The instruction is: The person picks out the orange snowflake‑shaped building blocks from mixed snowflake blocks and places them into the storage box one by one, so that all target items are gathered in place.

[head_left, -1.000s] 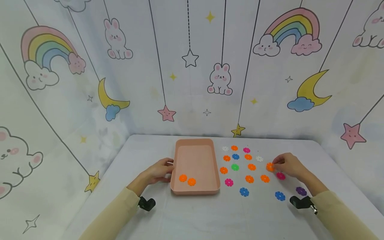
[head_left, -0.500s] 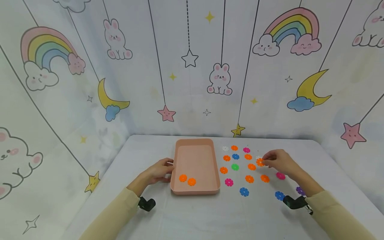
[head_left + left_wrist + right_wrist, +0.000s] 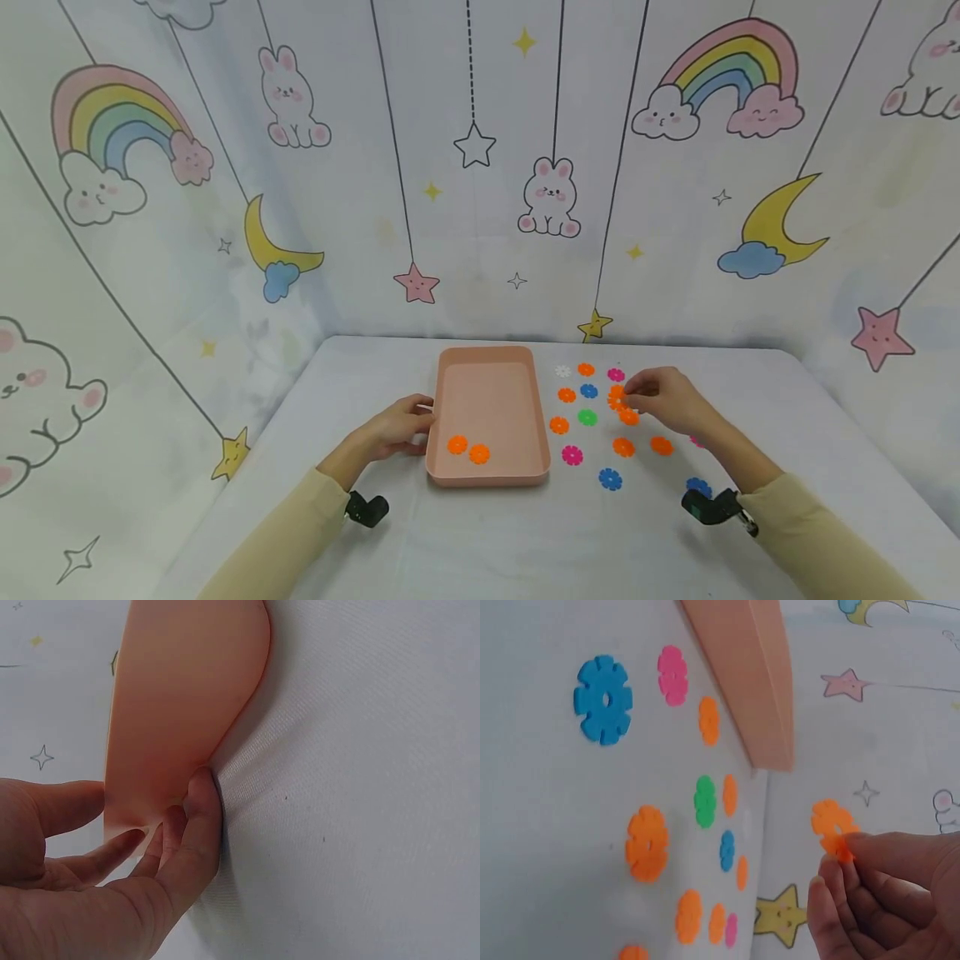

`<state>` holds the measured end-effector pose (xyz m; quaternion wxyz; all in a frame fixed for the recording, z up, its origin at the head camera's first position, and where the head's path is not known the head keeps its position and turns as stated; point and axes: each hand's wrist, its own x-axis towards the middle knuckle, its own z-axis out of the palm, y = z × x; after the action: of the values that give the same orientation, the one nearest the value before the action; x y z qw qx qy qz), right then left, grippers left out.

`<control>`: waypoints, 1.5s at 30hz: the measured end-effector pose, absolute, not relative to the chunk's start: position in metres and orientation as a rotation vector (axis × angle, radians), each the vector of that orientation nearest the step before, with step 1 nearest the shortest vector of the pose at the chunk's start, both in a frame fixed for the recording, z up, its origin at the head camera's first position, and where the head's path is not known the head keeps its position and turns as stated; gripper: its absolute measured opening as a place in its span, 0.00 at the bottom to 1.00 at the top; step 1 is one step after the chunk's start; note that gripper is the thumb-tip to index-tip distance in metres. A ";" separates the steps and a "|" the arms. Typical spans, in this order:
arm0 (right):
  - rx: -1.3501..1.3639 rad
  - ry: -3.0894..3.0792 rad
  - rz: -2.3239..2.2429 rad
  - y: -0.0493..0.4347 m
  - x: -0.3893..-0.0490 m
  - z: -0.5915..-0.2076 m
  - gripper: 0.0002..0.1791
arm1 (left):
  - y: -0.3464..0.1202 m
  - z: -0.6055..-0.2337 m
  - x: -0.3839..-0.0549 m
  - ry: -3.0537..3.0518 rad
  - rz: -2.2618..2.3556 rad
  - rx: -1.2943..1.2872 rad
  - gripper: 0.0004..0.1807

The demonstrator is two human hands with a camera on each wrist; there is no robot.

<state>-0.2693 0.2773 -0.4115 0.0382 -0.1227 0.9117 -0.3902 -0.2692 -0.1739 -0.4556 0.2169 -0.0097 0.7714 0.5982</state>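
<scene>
My right hand [image 3: 671, 398] pinches an orange notched plastic disc [image 3: 832, 821] between thumb and fingertips, above the table. In the head view, this disc overlaps other orange discs near the fingertips. My left hand [image 3: 397, 427] holds the left side of a shallow peach-coloured tray [image 3: 487, 482]. In the left wrist view, the fingers touch the tray's rim and the lower part of its outer wall; some fingertips are partly hidden. Two orange discs, one of them the left disc [image 3: 457, 445], lie inside the tray near its front.
Several notched discs lie right of the tray, including a green disc [image 3: 587, 417], a pink disc [image 3: 572, 455], a blue disc [image 3: 611, 479] and a white disc [image 3: 562, 372]. A printed cloth [image 3: 480, 233] hangs behind the white table [image 3: 480, 546].
My right hand has moved left toward the tray, carrying the orange disc over the other discs. The left hand and the tray have stayed in place.
</scene>
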 end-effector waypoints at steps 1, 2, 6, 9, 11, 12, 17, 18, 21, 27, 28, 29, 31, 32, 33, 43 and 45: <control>-0.386 2.792 -1.204 0.272 -0.269 -0.410 0.13 | -0.174 -0.455 -0.269 2.135 1.660 -0.031 0.24; -0.395 2.788 -1.211 0.267 -0.268 -0.409 0.12 | -0.174 -0.455 -0.269 2.138 1.657 -0.032 0.24; -0.444 2.749 -1.262 0.247 -0.266 -0.405 0.10 | -0.174 -0.454 -0.269 2.139 1.654 -0.041 0.24; -0.475 2.727 -1.289 0.233 -0.266 -0.405 0.10 | -0.174 -0.454 -0.269 2.143 1.649 -0.034 0.24; -0.503 2.721 -1.292 0.225 -0.267 -0.406 0.10 | -0.174 -0.454 -0.269 2.142 1.647 -0.032 0.25; -0.514 2.719 -1.295 0.221 -0.267 -0.406 0.10 | -0.174 -0.454 -0.269 2.141 1.647 -0.032 0.25; -0.548 2.696 -1.314 0.203 -0.266 -0.407 0.08 | -0.174 -0.454 -0.269 2.142 1.643 -0.029 0.25; -0.546 2.689 -1.319 0.200 -0.266 -0.408 0.07 | -0.174 -0.454 -0.269 2.143 1.644 -0.031 0.25; -0.535 2.667 -1.331 0.190 -0.265 -0.408 0.05 | -0.173 -0.454 -0.269 2.147 1.638 -0.034 0.25; -0.569 2.661 -1.316 0.174 -0.267 -0.413 0.03 | -0.173 -0.453 -0.269 2.153 1.627 -0.042 0.26; -0.578 2.657 -1.319 0.171 -0.267 -0.414 0.03 | -0.173 -0.453 -0.269 2.153 1.628 -0.042 0.26; -0.575 2.657 -1.320 0.169 -0.268 -0.416 0.03 | -0.173 -0.453 -0.269 2.153 1.629 -0.042 0.26; -0.578 2.651 -1.324 0.164 -0.269 -0.419 0.03 | -0.173 -0.453 -0.268 2.154 1.626 -0.040 0.26; -0.579 2.644 -1.329 0.161 -0.270 -0.421 0.03 | -0.173 -0.453 -0.268 2.153 1.627 -0.040 0.26; -0.584 2.638 -1.332 0.159 -0.270 -0.422 0.03 | -0.173 -0.453 -0.268 2.152 1.626 -0.040 0.26; -0.680 2.642 -1.284 0.129 -0.272 -0.430 0.02 | -0.172 -0.451 -0.268 2.169 1.608 -0.045 0.26; -0.676 2.634 -1.291 0.123 -0.274 -0.433 0.03 | -0.172 -0.451 -0.267 2.170 1.607 -0.050 0.26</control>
<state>-0.2735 0.1226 -0.4326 0.0656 -0.2239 0.8732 -0.4279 -0.2675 -0.1717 -0.4515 0.2188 -0.0180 0.7840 0.5807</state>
